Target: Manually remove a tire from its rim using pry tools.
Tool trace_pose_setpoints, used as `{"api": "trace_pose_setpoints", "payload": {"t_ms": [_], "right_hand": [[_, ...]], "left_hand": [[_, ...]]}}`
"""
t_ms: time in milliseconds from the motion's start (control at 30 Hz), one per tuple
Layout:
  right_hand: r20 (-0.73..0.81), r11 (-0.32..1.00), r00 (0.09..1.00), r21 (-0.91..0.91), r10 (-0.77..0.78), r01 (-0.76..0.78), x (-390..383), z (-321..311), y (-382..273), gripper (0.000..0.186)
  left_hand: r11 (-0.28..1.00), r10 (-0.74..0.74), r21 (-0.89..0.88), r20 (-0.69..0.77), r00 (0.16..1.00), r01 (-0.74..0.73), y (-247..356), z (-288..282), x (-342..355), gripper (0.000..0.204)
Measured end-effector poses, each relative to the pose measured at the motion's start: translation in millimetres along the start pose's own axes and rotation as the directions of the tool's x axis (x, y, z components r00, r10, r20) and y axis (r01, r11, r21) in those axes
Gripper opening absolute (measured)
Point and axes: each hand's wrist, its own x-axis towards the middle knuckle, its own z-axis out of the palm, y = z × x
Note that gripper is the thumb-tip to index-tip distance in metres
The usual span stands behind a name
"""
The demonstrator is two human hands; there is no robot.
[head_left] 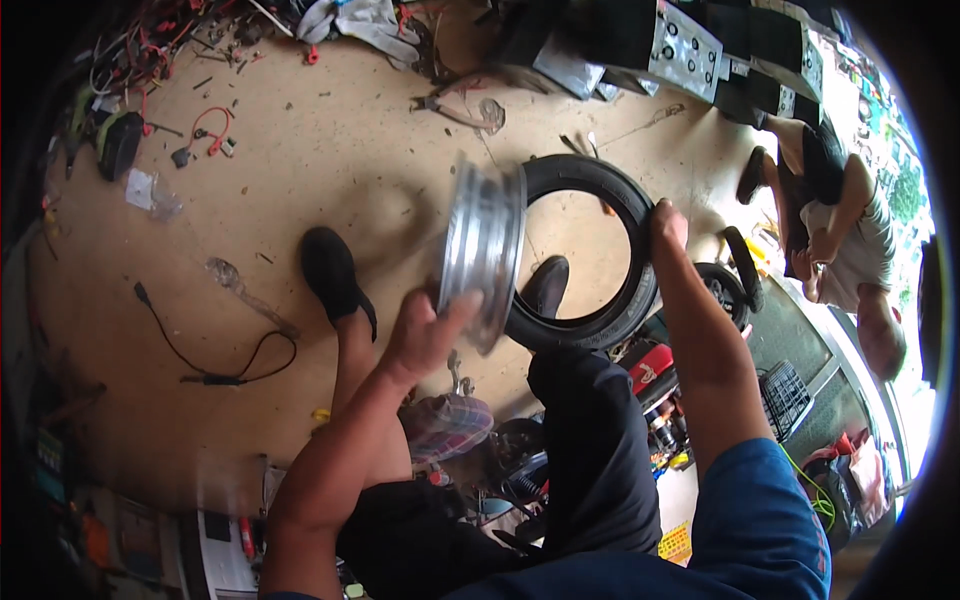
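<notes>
My left hand (430, 335) grips the lower edge of a silver metal wheel rim (478, 245), thumb on the near face and the other fingers mostly hidden behind it. The rim is held on edge above the floor and looks smeared by motion. A black rubber tire (632, 205) stands out to its right, its open centre facing me. On the tire's right side my right hand (670, 228) is closed around the tread. The rim's right edge overlaps the tire's left side; whether they touch I cannot tell. Through the tire's opening my right shoe (546, 287) shows.
Another person (840, 225) crouches at the right. Near them lies a small black wheel (722, 290). A black cable (210, 365) and a red wire (212, 125) lie on the floor (270, 200). Grey gloves (370, 25) and dark boxes (640, 45) line the far side; a plaid stool seat (445, 425) is near me.
</notes>
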Motion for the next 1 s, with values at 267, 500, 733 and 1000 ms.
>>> {"api": "trace_pose_setpoints", "payload": {"t_ms": [267, 500, 733, 1000], "right_hand": [[0.088, 0.995, 0.993, 0.071, -0.080, 0.074, -68.6, 17.7, 37.5, 0.070], [0.141, 0.910, 0.989, 0.400, 0.052, -0.105, -183.7, 8.0, 46.5, 0.082], [0.001, 0.708, 0.810, 0.486, -0.586, 0.512, -233.6, 5.0, 99.4, 0.101], [0.260, 0.752, 0.762, 0.517, -0.593, 0.409, -211.8, -29.5, 87.7, 0.089]], "left_hand": [[0.901, 0.021, 0.411, -0.361, 0.932, 0.139, 13.2, -49.4, 11.2, 0.055], [0.908, -0.029, 0.415, -0.095, 0.995, 0.066, -5.3, -44.9, 14.6, 0.037], [0.879, -0.001, 0.467, -0.203, 0.979, 0.098, -11.6, -18.5, 15.9, 0.035], [0.814, -0.002, 0.549, -0.322, 0.947, 0.188, -2.8, 1.4, 29.0, 0.037]]}}
